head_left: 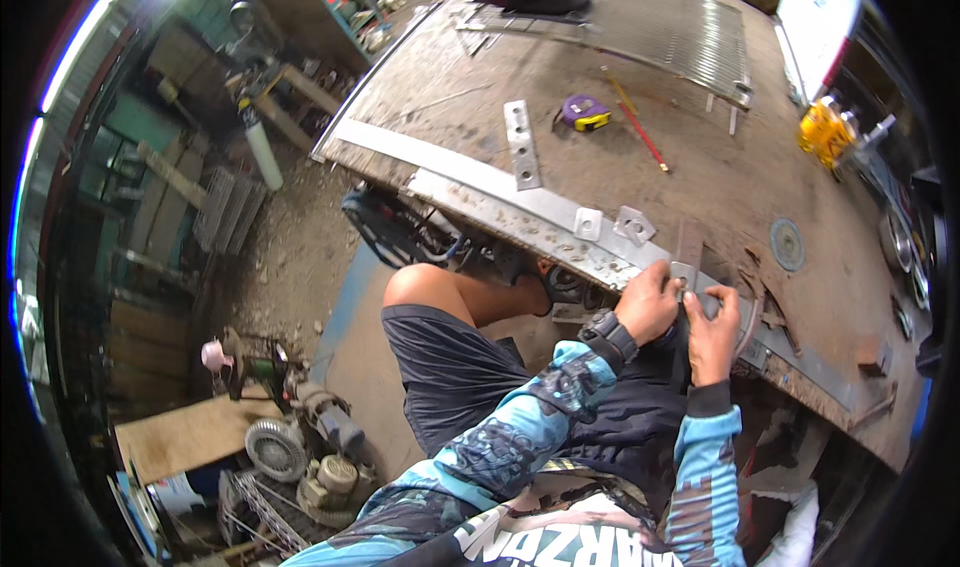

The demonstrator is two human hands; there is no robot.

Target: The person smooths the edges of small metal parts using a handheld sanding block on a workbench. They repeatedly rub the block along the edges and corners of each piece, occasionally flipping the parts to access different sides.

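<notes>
At the near edge of the workbench [700,157], my left hand [648,305], with a dark watch on its wrist, pinches a small metal plate [683,271]. My right hand [713,335] has its thumb and fingers closed at the lower side of the same plate. Fingers partly hide the plate, so its full shape does not show. Two small square plates with holes, one light [588,224] and one greyer [633,226], lie just beyond my left hand. A flat bar with several holes [521,147] rests farther back.
A purple and yellow tape measure [585,114] and a red pencil [650,145] lie mid-bench. To the right are a round abrasive disc [787,244] and yellow bottles [828,132]. A wire rack [670,32] lies at the back. Machinery [330,477] stands on the floor at left.
</notes>
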